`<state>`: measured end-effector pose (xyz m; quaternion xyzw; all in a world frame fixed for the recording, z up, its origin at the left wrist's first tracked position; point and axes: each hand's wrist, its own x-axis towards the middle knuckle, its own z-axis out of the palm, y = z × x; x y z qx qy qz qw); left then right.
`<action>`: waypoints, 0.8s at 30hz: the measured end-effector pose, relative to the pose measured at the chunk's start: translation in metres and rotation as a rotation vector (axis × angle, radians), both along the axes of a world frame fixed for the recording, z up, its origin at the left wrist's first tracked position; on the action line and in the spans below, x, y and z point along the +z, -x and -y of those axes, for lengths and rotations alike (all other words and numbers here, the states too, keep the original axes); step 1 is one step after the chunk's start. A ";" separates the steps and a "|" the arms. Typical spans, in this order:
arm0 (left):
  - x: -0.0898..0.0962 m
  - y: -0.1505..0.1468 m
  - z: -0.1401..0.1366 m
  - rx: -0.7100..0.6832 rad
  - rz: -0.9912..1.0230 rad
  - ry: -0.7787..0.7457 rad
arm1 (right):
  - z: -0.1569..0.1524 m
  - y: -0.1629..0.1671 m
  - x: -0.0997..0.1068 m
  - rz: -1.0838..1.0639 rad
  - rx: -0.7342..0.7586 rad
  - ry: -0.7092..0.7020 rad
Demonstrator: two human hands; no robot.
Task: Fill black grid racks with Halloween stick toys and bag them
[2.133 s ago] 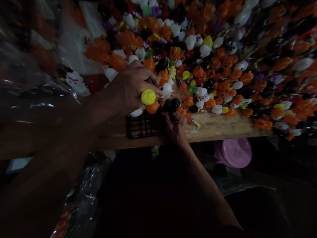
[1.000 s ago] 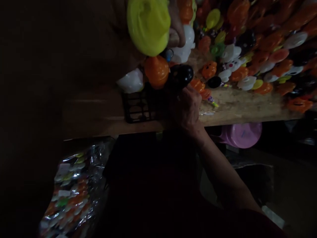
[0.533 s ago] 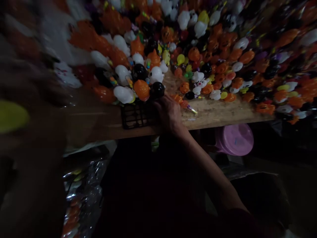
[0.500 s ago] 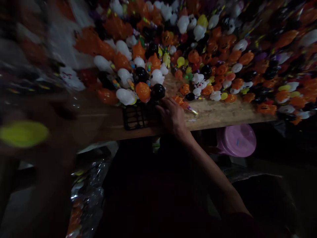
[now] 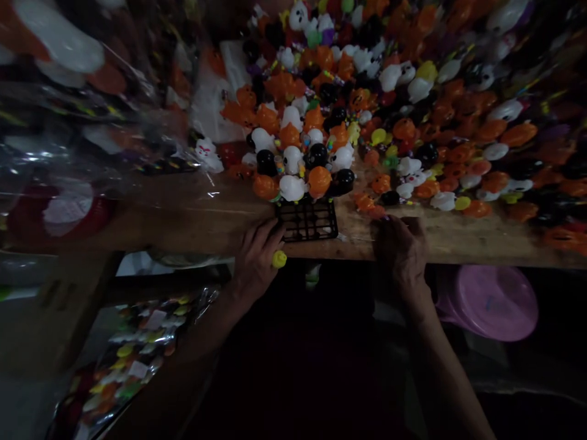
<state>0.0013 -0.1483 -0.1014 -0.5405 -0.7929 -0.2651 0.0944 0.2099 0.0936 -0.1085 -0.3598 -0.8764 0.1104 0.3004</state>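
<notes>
1. Figures (image 5: pixel 123 351) in yellow, orange, white and green are showing through a clear bag (image 5: pixel 207 300) at the lower left, while a pink plastic piece (image 5: pixel 498 302) is jutting out at the lower right.
2. Left hand (image 5: pixel 257 253), just left of centre, is grasping a small yellow piece (image 5: pixel 279 260) at its thumb side; its fingers are resting at the left edge of a black tray (image 5: pixel 316 238).
3. Right hand (image 5: pixel 403 247), right of centre, is curling at the front of the wooden counter (image 5: pixel 206 226). Its fingertips are reaching the purplish end of an orange piece (image 5: pixel 376 212), but shadow is hiding the grip, so I cannot tell whether it is pinching anything.
4. At the middle of the frame, the tray is showing open squares along its front, so that part is looking unfilled.
5. Behind those squares, standing figures (image 5: pixel 292 188) in orange, white and black are forming several rows; they are seemingly filling the tray's back part, though their bases are hidden.
6. Farther off, a loose heap (image 5: pixel 454 140) is spreading across the upper right, so plenty is remaining unarranged.
</notes>
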 end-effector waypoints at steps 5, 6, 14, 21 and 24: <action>0.020 -0.016 -0.019 -0.029 0.216 -0.085 | 0.005 -0.010 0.004 0.012 0.012 -0.084; 0.026 -0.019 -0.021 -0.012 0.304 -0.112 | 0.005 -0.010 0.005 0.001 0.010 -0.080; 0.053 -0.022 -0.030 0.165 0.839 -0.133 | 0.001 -0.007 -0.003 -0.150 0.000 0.058; 0.055 -0.030 -0.026 0.172 1.017 0.027 | 0.017 -0.011 0.002 -0.111 0.027 0.123; 0.050 -0.039 -0.044 0.021 0.918 -0.020 | 0.015 -0.008 -0.001 -0.091 0.010 0.139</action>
